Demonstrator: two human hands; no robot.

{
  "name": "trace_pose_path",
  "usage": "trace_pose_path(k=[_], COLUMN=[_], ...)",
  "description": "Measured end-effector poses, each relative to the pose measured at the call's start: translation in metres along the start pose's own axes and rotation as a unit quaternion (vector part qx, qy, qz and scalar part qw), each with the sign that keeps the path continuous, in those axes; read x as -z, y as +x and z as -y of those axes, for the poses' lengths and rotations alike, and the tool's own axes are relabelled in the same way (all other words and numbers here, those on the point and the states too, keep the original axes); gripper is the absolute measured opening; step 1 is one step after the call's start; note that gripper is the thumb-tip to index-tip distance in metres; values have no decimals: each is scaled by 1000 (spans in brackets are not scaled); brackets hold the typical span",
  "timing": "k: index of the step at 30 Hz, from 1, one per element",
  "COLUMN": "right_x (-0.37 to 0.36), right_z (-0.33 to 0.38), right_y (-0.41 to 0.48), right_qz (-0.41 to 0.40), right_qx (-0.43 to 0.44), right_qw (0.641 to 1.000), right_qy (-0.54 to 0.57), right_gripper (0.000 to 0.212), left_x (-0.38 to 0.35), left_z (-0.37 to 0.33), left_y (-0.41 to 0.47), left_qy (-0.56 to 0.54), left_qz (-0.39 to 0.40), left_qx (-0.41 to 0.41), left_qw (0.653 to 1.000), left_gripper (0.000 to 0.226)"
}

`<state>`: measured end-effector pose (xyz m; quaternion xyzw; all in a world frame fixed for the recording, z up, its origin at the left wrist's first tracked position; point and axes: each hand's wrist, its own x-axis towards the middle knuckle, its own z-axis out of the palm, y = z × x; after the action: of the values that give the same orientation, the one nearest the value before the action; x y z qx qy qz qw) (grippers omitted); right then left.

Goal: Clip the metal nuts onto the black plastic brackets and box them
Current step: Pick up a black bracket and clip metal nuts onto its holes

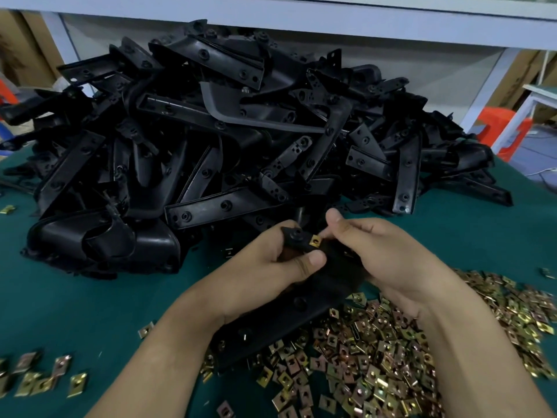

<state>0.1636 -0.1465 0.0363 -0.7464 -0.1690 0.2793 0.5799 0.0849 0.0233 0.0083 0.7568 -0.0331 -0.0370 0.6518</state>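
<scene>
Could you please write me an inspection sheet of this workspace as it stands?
Surface: green cloth.
Job's things: pile of black brackets at the back; heap of loose nuts front right; no box seen.
Clutter: stray nuts scattered front left.
Hands: left hand grips a bracket; right hand pinches a nut at its end.
Cables: thin white cable, far right.
Surroundings: orange stool right; pale table frame behind.

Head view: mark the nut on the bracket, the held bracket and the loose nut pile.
clipped nut [315, 241], head view, gold top face
held bracket [283, 321], head view, bare lower body
loose nut pile [376, 366], head view, heap's middle
</scene>
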Motion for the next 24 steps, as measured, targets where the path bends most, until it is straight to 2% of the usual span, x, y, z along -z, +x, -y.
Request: trace_pose_path(k=[2, 8, 10, 14, 16, 18, 19, 22, 23, 24], right_x=[2, -2, -2, -5, -5, -1, 1, 7, 7, 6], right_z=[0, 0, 1, 1, 0, 1, 1, 2, 2, 2], right_y=[1, -1, -2, 1, 1, 2, 3, 5, 6, 7], right_qz=[-25, -20, -18, -39, -60, -101, -124, -183, -191, -196], right_qx=[20, 93, 106, 76, 39, -2, -18, -46, -52, -64], right_qw=[999, 991, 990, 995, 997, 994, 987, 959, 951, 944], right_qy=[-18, -91, -94, -53, -25, 45, 96, 213, 239, 257], right_gripper=[44, 43, 44, 41, 35, 29, 26, 20, 19, 18], left_x=[1, 0, 1, 4, 10, 20, 25, 31, 29, 26], left_z=[0, 2, 2, 7, 8, 7, 8, 1, -1, -2], left_y=[0, 1, 1, 5, 3, -2, -3, -4, -3, -3], left_qy=[-5, -28, -36, -52, -118, -234, -309, -519, -533, -508], left_qz=[-6, -5, -10, -38, 30, 114, 130, 153, 147, 124], left_qx=[10, 21, 16, 41, 81, 70, 55, -1, -25, -47], left_qw=[1000, 999, 999, 997, 989, 963, 941, 841, 833, 851], left_gripper=[14, 14, 21, 45, 47, 54, 62, 91, 97, 98])
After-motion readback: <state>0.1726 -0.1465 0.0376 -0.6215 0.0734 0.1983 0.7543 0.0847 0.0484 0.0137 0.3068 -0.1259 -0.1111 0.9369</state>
